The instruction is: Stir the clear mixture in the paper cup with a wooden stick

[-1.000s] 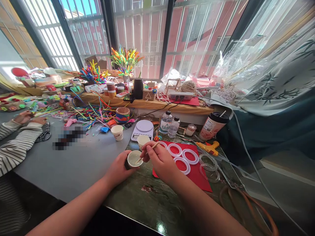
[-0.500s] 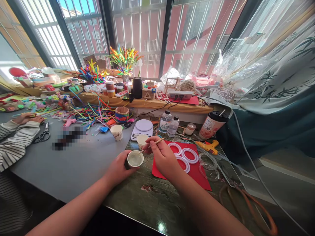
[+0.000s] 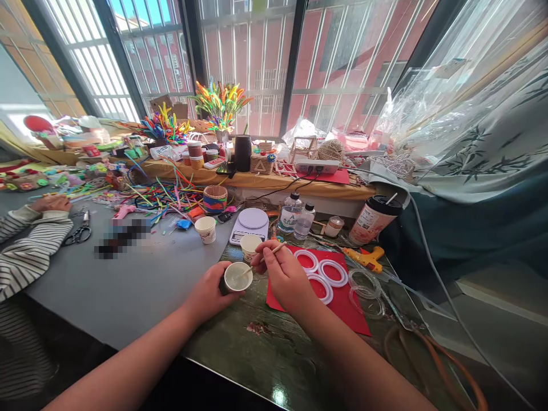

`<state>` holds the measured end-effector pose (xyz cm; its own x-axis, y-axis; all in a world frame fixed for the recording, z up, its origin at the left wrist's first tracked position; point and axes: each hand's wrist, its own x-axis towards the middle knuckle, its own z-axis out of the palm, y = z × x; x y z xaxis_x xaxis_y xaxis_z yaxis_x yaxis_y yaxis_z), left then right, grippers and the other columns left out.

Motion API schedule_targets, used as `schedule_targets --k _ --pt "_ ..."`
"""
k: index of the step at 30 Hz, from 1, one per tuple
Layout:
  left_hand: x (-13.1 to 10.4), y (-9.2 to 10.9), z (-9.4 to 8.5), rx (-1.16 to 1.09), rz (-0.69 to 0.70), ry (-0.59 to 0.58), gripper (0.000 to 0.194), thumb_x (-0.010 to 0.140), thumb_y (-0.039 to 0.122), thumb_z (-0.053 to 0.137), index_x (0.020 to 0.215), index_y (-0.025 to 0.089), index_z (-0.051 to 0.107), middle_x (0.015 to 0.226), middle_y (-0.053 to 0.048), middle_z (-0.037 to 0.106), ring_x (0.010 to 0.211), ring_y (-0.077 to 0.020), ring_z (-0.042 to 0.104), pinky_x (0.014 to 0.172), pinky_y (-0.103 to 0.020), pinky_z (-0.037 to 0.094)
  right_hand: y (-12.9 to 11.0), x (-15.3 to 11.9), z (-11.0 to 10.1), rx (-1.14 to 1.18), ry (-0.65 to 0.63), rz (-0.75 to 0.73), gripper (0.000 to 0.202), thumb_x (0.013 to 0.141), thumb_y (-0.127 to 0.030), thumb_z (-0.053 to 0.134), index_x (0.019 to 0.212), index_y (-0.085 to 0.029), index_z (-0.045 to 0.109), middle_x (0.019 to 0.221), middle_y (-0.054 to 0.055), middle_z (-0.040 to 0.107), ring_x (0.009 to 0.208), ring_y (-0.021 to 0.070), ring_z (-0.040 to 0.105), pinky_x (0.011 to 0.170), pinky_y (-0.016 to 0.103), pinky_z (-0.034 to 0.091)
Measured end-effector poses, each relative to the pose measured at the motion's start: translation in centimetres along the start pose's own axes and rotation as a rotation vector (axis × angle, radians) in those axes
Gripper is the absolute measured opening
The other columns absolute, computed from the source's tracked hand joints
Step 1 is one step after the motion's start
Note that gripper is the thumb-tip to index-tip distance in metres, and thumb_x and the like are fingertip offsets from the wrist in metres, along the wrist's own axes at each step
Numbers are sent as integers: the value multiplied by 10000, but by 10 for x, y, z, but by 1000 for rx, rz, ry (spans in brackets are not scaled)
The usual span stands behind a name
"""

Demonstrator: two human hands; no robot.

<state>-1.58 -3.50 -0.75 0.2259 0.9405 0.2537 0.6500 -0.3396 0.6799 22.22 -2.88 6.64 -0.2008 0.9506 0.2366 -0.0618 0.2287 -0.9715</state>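
My left hand (image 3: 210, 294) is wrapped round a paper cup (image 3: 238, 277) that holds a cloudy, pale liquid. Between the fingers of my right hand (image 3: 282, 273) is a thin wooden stick (image 3: 268, 254), its lower end inside that cup. Just behind the held cup stands a second paper cup (image 3: 250, 246), partly hidden by my right fingers. Ring-shaped pale moulds (image 3: 333, 274) lie on a red sheet (image 3: 342, 313) beside my right hand. A white scale (image 3: 252, 218) sits behind the cups.
Another paper cup (image 3: 206, 230) stands left of the scale. Two bottles (image 3: 303, 221), a lidded drink cup (image 3: 373, 220), a yellow glue gun (image 3: 367, 258) and clear rings (image 3: 363, 283) are at the right. At far left, a person's striped sleeve (image 3: 36, 251) rests near scissors (image 3: 81, 231).
The whole view has shifted slightly, so things appear a little farther right. The stick has moved a little within the held cup; both hands keep their holds.
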Motion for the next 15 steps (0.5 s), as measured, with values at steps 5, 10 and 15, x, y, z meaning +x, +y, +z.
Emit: schedule_targets --k 5,10,15 --pt "0 0 0 2 6 8 523 848 399 901 1309 247 709 1281 -104 829 1169 -347 794 1043 -481 642 0 1 -1 12 0 5 424 1085 -674 613 1054 -256 681 930 74 800 839 247 741 816 426 624" --pt "1 2 -2 3 6 0 515 837 407 914 1286 251 717 1240 -91 839 1137 -346 804 1034 -476 652 -1 0 -1 9 -10 15 432 1079 -680 617 1055 -254 682 913 73 796 838 255 750 809 428 623" --pt "1 5 -3 6 0 -7 499 840 397 907 1275 244 718 1227 -90 838 1118 -342 804 999 -463 657 -3 -3 2 -13 -14 4 412 1081 -665 623 1058 -260 693 931 75 792 867 261 741 843 441 616"
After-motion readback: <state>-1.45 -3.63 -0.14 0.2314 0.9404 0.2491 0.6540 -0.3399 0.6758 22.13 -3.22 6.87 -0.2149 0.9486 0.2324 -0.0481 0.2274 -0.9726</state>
